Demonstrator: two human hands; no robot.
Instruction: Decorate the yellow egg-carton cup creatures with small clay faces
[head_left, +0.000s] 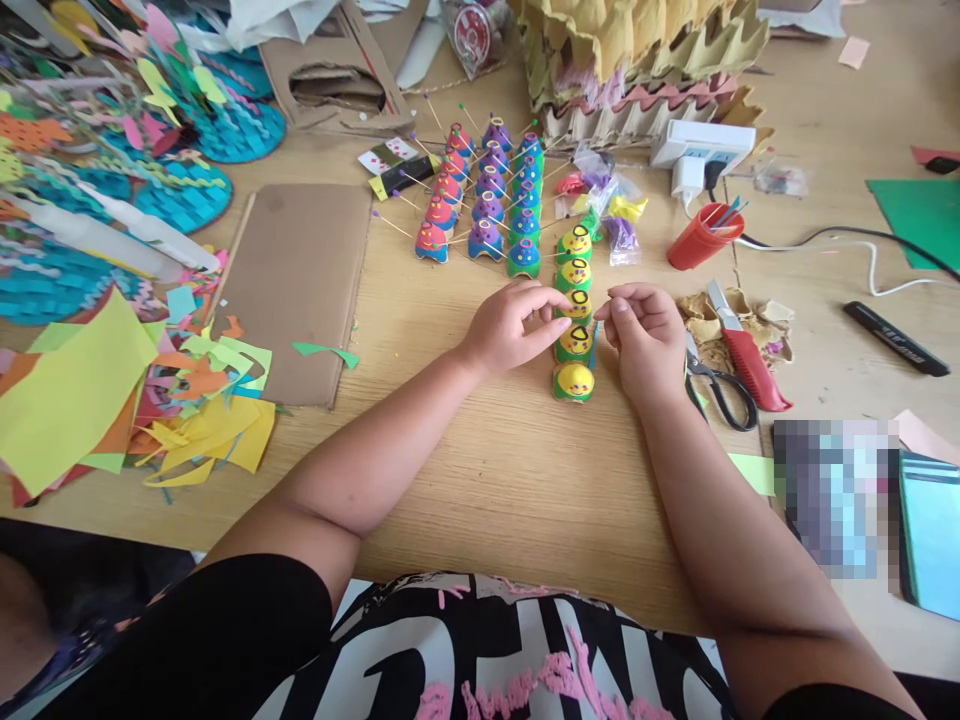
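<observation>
A row of yellow-and-green painted egg-carton bumps [576, 272] with drawn faces stands upright on the table between my hands. Most of its bumps have a dark loop on top; the nearest yellow bump [576, 380] has none. My left hand [514, 325] reaches the row's left side, thumb and index finger apart; whether they touch it I cannot tell. On the other side, my right hand [641, 335] is closed in a pinch. A thin blue strip [593, 348] slants down from its fingertips beside the row, apparently held there, though the grip is partly hidden.
Red, purple and blue bump rows [487, 205] with pin-like sticks stand farther back. Scissors [720, 390], a red-handled knife [750, 365] and a red cup [701, 237] lie to the right. Cardboard [292, 290] and paper scraps [82, 390] cover the left. Egg trays [637, 60] are stacked behind.
</observation>
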